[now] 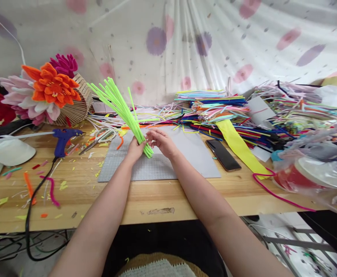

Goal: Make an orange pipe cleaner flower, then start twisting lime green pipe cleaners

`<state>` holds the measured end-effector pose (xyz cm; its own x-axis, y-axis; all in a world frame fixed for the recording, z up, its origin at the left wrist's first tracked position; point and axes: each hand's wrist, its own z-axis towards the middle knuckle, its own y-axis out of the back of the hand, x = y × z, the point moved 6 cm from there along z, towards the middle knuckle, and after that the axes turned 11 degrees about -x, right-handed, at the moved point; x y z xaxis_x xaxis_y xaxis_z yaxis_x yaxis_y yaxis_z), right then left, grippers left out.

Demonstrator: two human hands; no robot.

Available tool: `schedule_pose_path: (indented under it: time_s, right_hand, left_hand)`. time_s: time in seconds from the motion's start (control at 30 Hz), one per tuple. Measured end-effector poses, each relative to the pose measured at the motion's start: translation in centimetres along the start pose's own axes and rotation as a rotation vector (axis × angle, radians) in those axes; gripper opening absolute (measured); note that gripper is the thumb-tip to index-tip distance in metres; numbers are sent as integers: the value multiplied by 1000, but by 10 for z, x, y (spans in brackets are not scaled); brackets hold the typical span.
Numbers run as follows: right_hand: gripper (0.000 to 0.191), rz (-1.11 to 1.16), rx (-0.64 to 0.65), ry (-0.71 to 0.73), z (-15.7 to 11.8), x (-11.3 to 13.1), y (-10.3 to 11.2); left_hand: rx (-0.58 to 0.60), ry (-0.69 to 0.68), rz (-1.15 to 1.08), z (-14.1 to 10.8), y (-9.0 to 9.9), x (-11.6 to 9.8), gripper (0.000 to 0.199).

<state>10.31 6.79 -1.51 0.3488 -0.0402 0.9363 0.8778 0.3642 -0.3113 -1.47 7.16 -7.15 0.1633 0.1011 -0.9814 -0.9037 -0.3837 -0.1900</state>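
A bundle of bright green pipe cleaners (122, 107) leans up and to the left above a grey cutting mat (168, 169). My left hand (135, 150) is wrapped round the bundle near its lower end. Just to the right of that end is my right hand (160, 141), its fingers apart and slightly curled, with nothing visible held in them. One green stem stands a little apart from the others at the top. The lower tips of the bundle show between my two hands, over the mat.
Left of the mat are scissors (99, 139), a blue glue gun (63, 141) with a black cable, and felt-like flowers (54, 88). Coloured pipe cleaners (217, 105) are piled at the back. On the right lie a phone (223, 154), a yellow strip (240, 148) and a red-and-white spool (309, 175).
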Motion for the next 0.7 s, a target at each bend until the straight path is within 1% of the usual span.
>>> schedule_pose_path:
  time_s: [0.03, 0.1, 0.13, 0.17, 0.23, 0.3, 0.37, 0.43, 0.47, 0.53, 0.6, 0.7]
  right_hand:
    - [33, 12, -66, 10, 2, -2, 5]
    - [42, 17, -195, 48, 7, -1, 13]
    - [49, 4, -228, 69, 10, 2, 15]
    - [55, -21, -229, 84, 12, 6, 13]
    - [60, -94, -159, 96, 18, 16, 3]
    - [58, -155, -61, 105, 24, 27, -13]
    - [48, -183, 5, 121, 30, 38, -26]
    - [34, -197, 17, 126, 36, 43, -33]
    - [30, -204, 11, 119, 37, 44, -33]
    - [30, -216, 7, 91, 36, 38, -29]
    - [30, -236, 56, 38, 29, 25, -20]
    - [27, -289, 155, -82, 14, -1, -3]
  left_hand:
    - [5, 5, 3, 0, -1, 1, 29]
    - [22, 4, 17, 1, -2, 3, 27]
    - [36, 8, 15, 1, -3, 4, 28]
    - [49, 8, 16, 1, -4, 5, 28]
    - [60, -5, 26, 2, -5, 5, 29]
    - [55, -17, 29, 1, -4, 4, 29]
    - [49, -15, 20, 0, -3, 2, 28]
    - [57, 10, -3, -2, -4, 0, 28]
    - [68, 34, -21, -3, -4, -1, 29]
    - [93, 95, -84, -4, -5, -1, 32]
    - [100, 149, -162, -3, -5, -1, 34]
    - [103, 205, -244, -3, -4, -2, 30]
